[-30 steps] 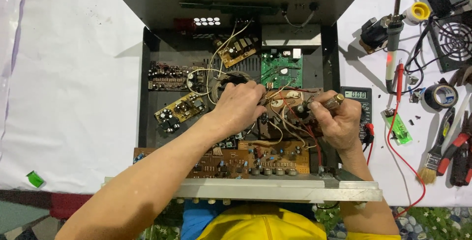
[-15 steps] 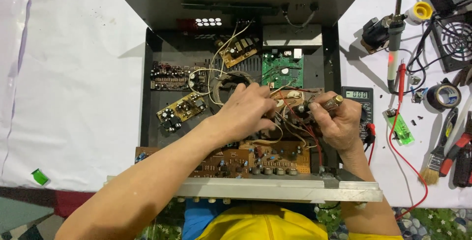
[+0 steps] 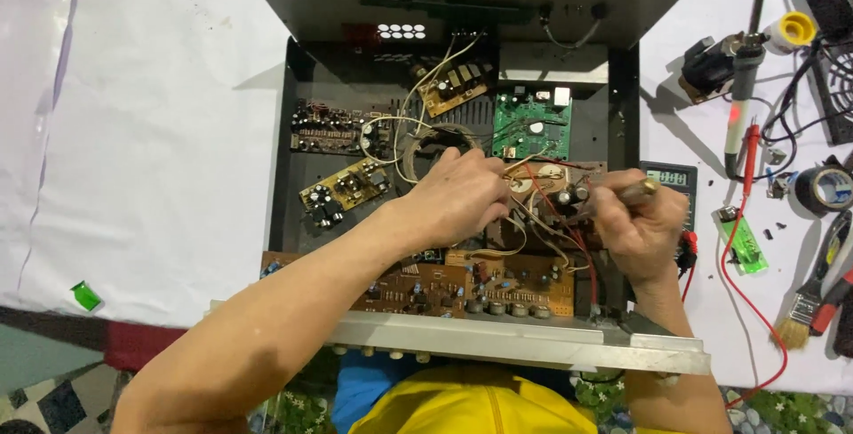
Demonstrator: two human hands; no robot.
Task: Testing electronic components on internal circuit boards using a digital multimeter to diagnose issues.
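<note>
Since a second ago, left hand [image 3: 462, 196] has shifted toward 3 o'clock, pinching wires beside right hand [image 3: 635, 221], whose grip holds a brown-handled tool [image 3: 622, 196] inside the open black metal chassis [image 3: 283, 167].

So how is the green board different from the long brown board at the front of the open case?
The green board is small, roughly square, and sits toward the back. The long brown board runs across the front edge, dotted with small parts, partly hidden behind the left forearm. No hand touches either. Both lie flat inside the black case.
</note>
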